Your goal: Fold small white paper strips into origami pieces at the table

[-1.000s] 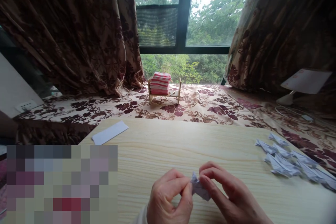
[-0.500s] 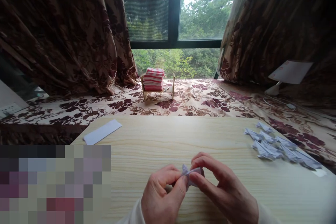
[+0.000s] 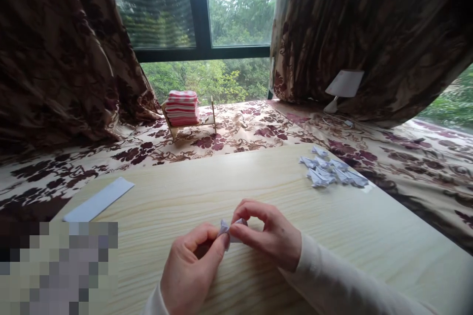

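Between my two hands, just above the pale wooden table [image 3: 177, 182], is a small folded piece of white paper [image 3: 223, 228]. My left hand [image 3: 194, 261] pinches its left side between thumb and forefinger. From the right, my right hand [image 3: 271, 234] grips the other end with thumb and fingertips, covering part of the paper. A pile of folded white paper pieces [image 3: 325, 173] lies at the table's far right. Over at the left lies a flat strip of white paper [image 3: 99, 201].
Beyond the table, a flowered cloth [image 3: 244, 128] covers the window ledge. On it stand a small wooden rack [image 3: 214, 123] with stacked pink-and-white cloths [image 3: 182, 108] and a white lamp [image 3: 345, 83]. A pixelated patch hides the lower left corner.
The view has turned to the right, so the table and everything on it sit further left. Both hands still hold the folded paper.
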The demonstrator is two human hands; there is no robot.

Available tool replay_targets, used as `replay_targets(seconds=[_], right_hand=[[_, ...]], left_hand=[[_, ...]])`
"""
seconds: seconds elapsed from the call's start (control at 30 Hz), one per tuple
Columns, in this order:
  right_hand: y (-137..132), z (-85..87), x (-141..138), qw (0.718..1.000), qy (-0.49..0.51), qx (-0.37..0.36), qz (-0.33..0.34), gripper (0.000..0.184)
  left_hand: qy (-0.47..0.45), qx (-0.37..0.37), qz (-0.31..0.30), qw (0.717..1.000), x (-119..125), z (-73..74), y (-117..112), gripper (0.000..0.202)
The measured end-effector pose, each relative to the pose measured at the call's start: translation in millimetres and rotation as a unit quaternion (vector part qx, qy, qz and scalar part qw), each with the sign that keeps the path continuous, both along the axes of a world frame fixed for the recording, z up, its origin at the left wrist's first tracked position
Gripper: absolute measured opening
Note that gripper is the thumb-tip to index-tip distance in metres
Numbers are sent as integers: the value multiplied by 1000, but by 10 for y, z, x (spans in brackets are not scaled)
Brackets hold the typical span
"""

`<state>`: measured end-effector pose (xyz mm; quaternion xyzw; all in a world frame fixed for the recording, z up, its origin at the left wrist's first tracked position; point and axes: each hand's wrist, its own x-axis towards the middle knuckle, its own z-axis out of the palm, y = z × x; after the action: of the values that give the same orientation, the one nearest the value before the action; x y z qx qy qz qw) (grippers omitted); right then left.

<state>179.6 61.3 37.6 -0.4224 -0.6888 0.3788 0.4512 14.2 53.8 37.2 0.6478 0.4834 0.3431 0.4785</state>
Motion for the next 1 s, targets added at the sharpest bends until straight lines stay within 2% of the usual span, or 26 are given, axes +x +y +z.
replay_targets(seconds=[0.23,0.33,0.47,0.6,0.7,0.87,1.0], right_hand=[[-18,7,4,999,-2,50,9,18],[-7,24,6,1000,9,5,10,24],[15,30,24,998,11,-56,-3,26],[11,15,10,999,-9,-35,-31,14],[8,6,-7,1000,-11,-8,-3,18],[9,25,4,999,8,-27,15,25],[15,25,9,1000,2,-28,13,27]], left_hand=[[-2,19,-29,999,-4,51,-15,28],[-18,10,-33,999,-7,58,-14,28],[-35,2,1,999,-25,-5,-5,27],[-61,3,39,997,-38,-64,12,31],[-62,-14,23,998,-42,-51,10,32],[-61,-18,-28,998,-53,6,-1,31],[-54,-16,0,998,-54,0,18,28]])
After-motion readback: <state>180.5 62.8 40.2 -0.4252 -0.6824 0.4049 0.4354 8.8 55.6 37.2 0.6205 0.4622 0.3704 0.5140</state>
